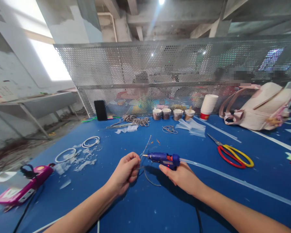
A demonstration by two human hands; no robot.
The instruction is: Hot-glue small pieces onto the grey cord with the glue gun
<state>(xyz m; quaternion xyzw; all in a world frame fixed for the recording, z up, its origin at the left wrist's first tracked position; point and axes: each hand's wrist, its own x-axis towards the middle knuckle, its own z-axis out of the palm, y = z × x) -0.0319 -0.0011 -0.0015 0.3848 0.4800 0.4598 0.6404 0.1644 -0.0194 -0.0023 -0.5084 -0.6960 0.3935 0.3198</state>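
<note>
the left hand [126, 171] pinches a thin strand [146, 144]; the right hand [185, 178] has its grip wrapped around a blue glue gun [161, 158], nozzle [145, 155] near the strand.

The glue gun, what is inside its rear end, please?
A pale glue stick enters the rear of the glue gun, which the right hand holds. The part inside is covered and cannot be seen.

we see a pale backpack [262, 108] resting before a perforated metal screen [99, 68], a tilted stack of paper cups [210, 105] near it. across the table [135, 210] we spot an upright black phone [100, 110], red-and-yellow scissors [221, 146] and a pink power strip [42, 173].
</note>
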